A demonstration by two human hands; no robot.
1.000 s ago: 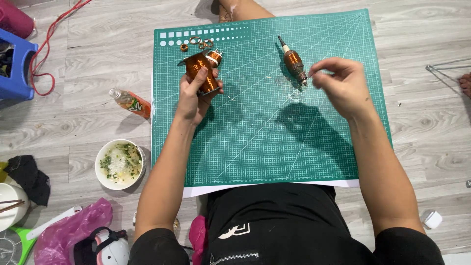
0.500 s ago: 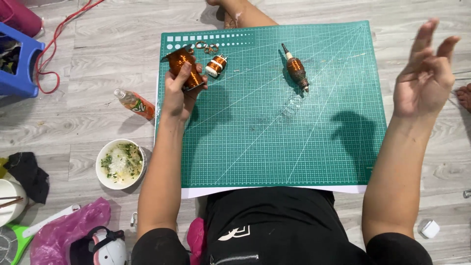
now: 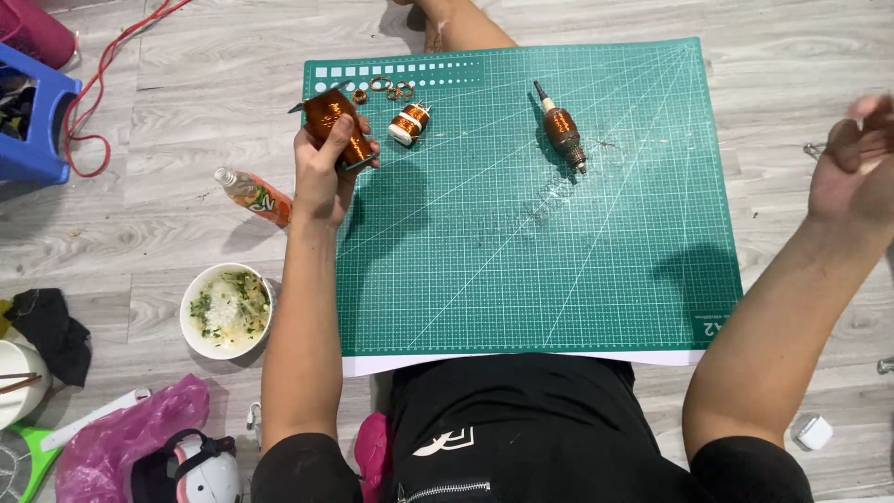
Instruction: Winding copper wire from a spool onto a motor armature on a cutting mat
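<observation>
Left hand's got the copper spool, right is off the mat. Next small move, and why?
Probably bring the right hand back over the green mat toward the copper spool in the left hand: the right one hangs raised and blurred past the mat's edge, apparently empty, far from the spool.

1. The left hand (image 3: 321, 172) reaches forward on a straight forearm, its fingers curled closed.
2. The right hand (image 3: 857, 177) is raised out to the right, blurred, fingers loosely bent.
</observation>
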